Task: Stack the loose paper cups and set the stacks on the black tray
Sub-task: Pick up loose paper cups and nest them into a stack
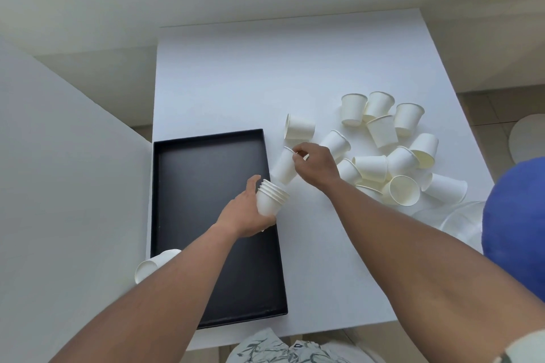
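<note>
White bench fills a pale room, black tray at its left edge. Left hand grips nested cups over the tray; right hand pinches a single cup beside the loose pile.

Two bare forearms, no sleeves to the elbow, no watch, rings or bands visible. Left hand and right hand bare, ungloved. Pale garment with grey-green leaf print at bottom edge of view. Pale sleeve cuff with dark trim at bottom right corner.
</note>
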Action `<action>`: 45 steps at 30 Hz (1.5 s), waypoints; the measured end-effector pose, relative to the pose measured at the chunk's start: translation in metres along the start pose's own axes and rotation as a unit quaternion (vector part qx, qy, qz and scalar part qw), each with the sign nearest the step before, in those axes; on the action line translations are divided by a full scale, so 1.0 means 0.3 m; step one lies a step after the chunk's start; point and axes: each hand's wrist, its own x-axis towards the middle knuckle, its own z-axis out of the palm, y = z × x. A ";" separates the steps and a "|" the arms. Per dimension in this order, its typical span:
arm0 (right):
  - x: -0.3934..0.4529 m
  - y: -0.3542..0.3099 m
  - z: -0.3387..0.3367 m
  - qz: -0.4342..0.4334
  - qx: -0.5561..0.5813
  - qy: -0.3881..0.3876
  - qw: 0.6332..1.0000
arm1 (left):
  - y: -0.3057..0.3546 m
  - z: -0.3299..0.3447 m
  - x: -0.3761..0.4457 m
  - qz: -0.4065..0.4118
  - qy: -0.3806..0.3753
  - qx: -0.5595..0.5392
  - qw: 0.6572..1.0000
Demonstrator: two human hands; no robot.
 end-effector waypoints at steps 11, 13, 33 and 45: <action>-0.092 -0.039 -0.032 -0.018 0.073 -0.045 0.996 | 0.020 -0.047 -0.009 0.019 0.005 -0.015 1.000; -0.102 -0.048 -0.029 -0.013 0.076 -0.062 0.995 | 0.025 -0.055 -0.003 0.031 0.007 -0.017 0.999; 0.146 -0.048 -0.020 -0.102 -0.290 0.009 0.951 | 0.003 -0.047 0.073 0.052 0.050 -0.032 0.997; 0.270 -0.057 -0.017 -0.155 -0.468 -0.096 0.865 | 0.031 -0.007 0.093 0.054 0.046 -0.020 0.997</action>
